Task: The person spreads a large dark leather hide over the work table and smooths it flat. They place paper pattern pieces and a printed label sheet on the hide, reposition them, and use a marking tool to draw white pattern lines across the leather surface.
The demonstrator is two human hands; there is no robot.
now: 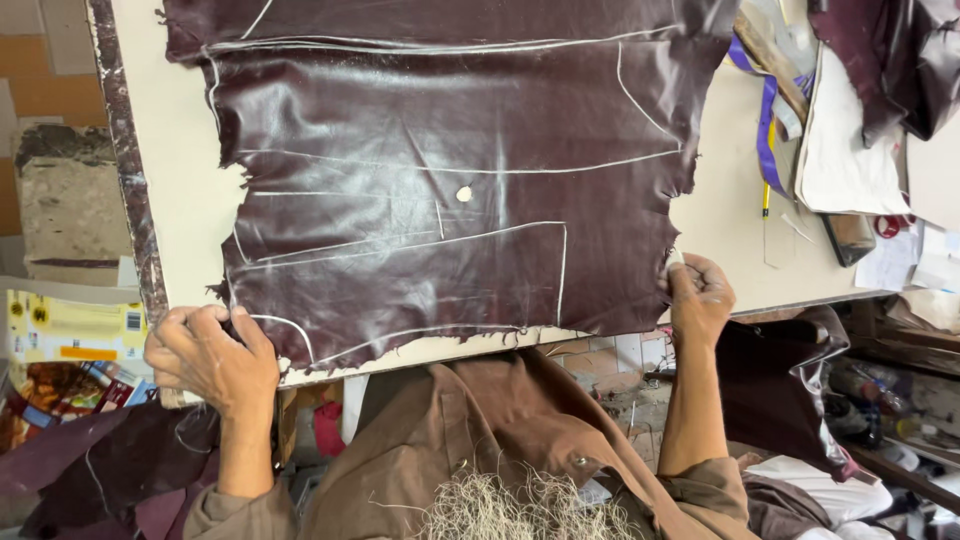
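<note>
A large dark maroon leather hide (440,170) lies spread on a cream worktable (185,170). White chalk lines mark pattern shapes across it, and a small pale hole shows near its middle. My left hand (210,355) grips the hide's ragged near-left corner at the table's edge. At the hide's near-right edge my right hand (698,298) pinches the leather together with a small white piece that looks like chalk. Both sleeves and my front are brown cloth.
More maroon leather (890,60) is piled at the far right beside pale card patterns (845,150), a blue strap and a yellow pencil (767,170). Leather scraps (90,460) and printed boxes lie on the floor at the left. Cluttered shelves sit at the lower right.
</note>
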